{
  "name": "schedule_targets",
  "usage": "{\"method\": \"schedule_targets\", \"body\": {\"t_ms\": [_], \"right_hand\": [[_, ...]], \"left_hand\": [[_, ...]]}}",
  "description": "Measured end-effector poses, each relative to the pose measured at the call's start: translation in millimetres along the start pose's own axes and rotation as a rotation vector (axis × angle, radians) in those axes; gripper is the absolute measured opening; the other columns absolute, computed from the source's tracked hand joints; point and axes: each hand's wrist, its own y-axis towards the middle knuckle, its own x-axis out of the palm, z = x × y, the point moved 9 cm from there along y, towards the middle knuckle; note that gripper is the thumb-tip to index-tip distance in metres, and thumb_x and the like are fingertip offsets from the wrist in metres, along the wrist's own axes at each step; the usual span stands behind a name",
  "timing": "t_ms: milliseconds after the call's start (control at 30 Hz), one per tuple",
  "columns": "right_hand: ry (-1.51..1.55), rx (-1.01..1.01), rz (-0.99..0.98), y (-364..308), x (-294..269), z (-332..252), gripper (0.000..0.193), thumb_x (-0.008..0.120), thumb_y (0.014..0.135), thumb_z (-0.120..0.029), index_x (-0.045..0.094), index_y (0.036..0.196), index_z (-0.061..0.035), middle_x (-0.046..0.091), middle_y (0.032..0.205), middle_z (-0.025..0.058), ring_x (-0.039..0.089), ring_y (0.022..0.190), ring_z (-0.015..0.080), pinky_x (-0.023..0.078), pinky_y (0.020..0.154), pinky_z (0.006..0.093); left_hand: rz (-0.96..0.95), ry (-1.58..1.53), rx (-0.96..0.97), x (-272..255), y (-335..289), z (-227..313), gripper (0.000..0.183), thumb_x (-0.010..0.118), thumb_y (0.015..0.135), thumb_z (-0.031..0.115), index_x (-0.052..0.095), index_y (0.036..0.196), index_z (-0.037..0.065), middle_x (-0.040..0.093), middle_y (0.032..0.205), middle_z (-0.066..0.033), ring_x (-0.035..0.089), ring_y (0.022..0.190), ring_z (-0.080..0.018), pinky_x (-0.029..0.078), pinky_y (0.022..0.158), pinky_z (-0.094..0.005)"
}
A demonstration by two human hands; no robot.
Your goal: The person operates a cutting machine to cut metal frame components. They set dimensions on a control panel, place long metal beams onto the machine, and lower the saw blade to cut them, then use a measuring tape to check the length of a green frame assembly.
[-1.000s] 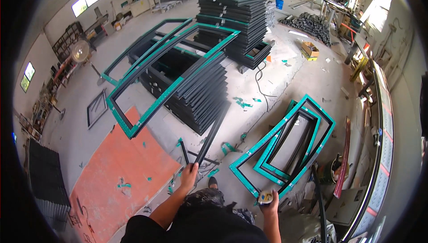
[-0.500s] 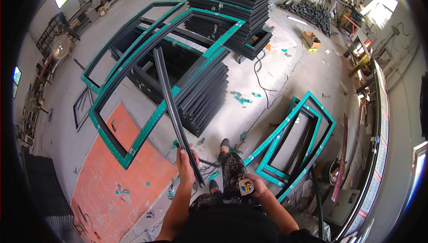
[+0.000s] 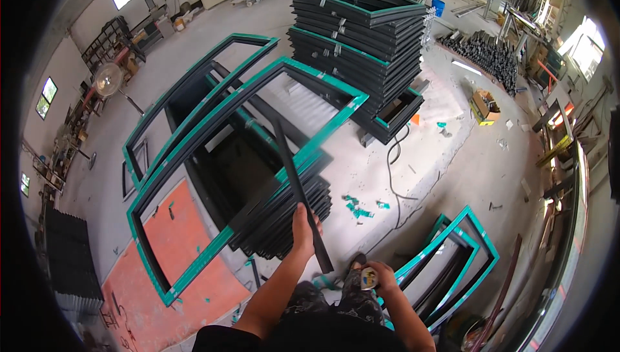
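My left hand [image 3: 303,230] is closed round the lower part of a long dark metal profile [image 3: 294,174]. The bar slants up and away to the left, its upper end in front of a large window frame [image 3: 328,130] with green film along its edges. That frame lies tilted over a stack of dark frames [image 3: 274,241], beside a second green-edged frame [image 3: 194,98]. Low at the middle right, my right hand [image 3: 386,278] is closed on a small tape measure [image 3: 369,278] with a yellow and blue face. Its fingers are partly hidden.
A taller stack of dark frames [image 3: 361,39] stands behind. Smaller green-edged frames [image 3: 475,248] lean at the right. An orange-red board [image 3: 174,268] covers floor at the left. A black cable [image 3: 391,158] and green film scraps [image 3: 355,208] lie about; a box [image 3: 484,106] sits farther right.
The view has tilted upward, so the stacks sit lower in the picture. My left hand has moved forward and right with the profile, which leans nearer the stack. The tape measure stays in my right hand.
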Motion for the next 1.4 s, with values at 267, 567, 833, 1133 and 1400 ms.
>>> {"method": "schedule_targets", "body": {"t_ms": [267, 567, 833, 1133, 1400], "right_hand": [[0.17, -0.02, 0.349, 83, -112, -152, 0.018, 0.058, 0.081, -0.022, 0.061, 0.082, -0.005, 0.062, 0.075, 0.0105, 0.062, 0.067, 0.0247, 0.052, 0.06, 0.0391], [0.148, 0.114, 0.311, 215, -23, -236, 0.02, 0.055, 0.082, -0.018, 0.063, 0.086, 0.0001, 0.064, 0.08, 0.012, 0.063, 0.07, 0.0244, 0.052, 0.062, 0.0358], [-0.164, -0.006, 0.175, 301, 77, -356, 0.016, 0.056, 0.083, -0.012, 0.062, 0.09, 0.0005, 0.064, 0.08, 0.0124, 0.064, 0.07, 0.0233, 0.053, 0.061, 0.0347], [-0.328, -0.008, 0.032, 436, 138, -453, 0.012, 0.058, 0.083, -0.011, 0.061, 0.088, -0.0005, 0.061, 0.076, 0.0076, 0.059, 0.064, 0.0153, 0.048, 0.056, 0.0264], [-0.555, 0.028, -0.133, 515, 181, -492, 0.011, 0.06, 0.084, -0.012, 0.06, 0.089, -0.0015, 0.061, 0.076, 0.0064, 0.059, 0.066, 0.0146, 0.047, 0.058, 0.0255]], "left_hand": [[0.113, 0.015, -0.045, 99, 142, 17, 0.043, 0.039, 0.093, 0.053, 0.047, 0.084, 0.012, 0.046, 0.062, -0.0017, 0.047, 0.045, -0.014, 0.039, 0.042, -0.0278], [0.37, 0.452, 0.285, 129, 348, 79, 0.046, 0.036, 0.096, 0.043, 0.053, 0.095, 0.001, 0.056, 0.082, -0.0169, 0.056, 0.076, -0.0334, 0.043, 0.07, -0.0428], [0.58, 0.605, 0.3, 125, 429, 107, 0.049, 0.032, 0.097, 0.042, 0.052, 0.093, -0.002, 0.057, 0.09, -0.0257, 0.054, 0.088, -0.0446, 0.04, 0.076, -0.0485], [0.644, 0.616, 0.323, 164, 474, 106, 0.042, 0.031, 0.097, 0.039, 0.048, 0.099, 0.0, 0.057, 0.092, -0.0306, 0.053, 0.088, -0.0486, 0.041, 0.076, -0.0517], [0.74, 0.505, 0.353, 191, 481, 90, 0.044, 0.031, 0.099, 0.04, 0.047, 0.1, 0.0, 0.056, 0.09, -0.0255, 0.053, 0.086, -0.0436, 0.042, 0.076, -0.0437]]}}
